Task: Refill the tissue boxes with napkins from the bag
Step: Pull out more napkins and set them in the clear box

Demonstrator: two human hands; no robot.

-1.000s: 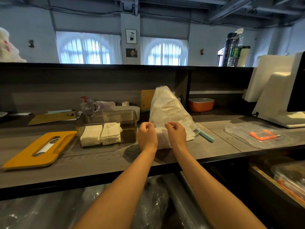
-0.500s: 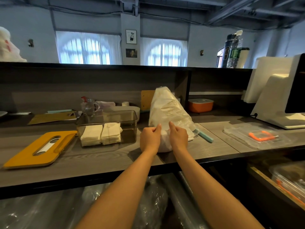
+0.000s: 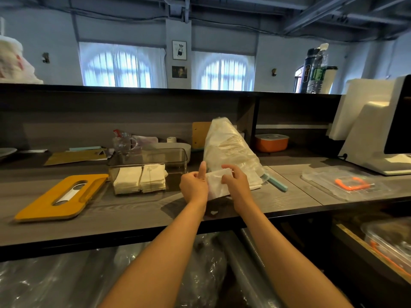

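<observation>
A tall, crinkled translucent plastic bag [image 3: 229,150] of napkins stands on the dark grey wood-grain surface [image 3: 138,210]. Just in front of it, both hands hold a white folded stack of napkins [image 3: 216,184] lifted off the surface: the left hand [image 3: 194,185] grips its left edge with the thumb raised, the right hand [image 3: 236,183] curls over its right side. Left of the bag sits a clear smoky rectangular tissue box [image 3: 148,170], partly filled; further left lies its flat yellow slotted lid [image 3: 61,196]. Right of the bag lie a teal clip [image 3: 277,184] and a clear lidded container [image 3: 347,183]. Half a second ago the hands pressed against the bag's base; now the stack is out.
</observation>
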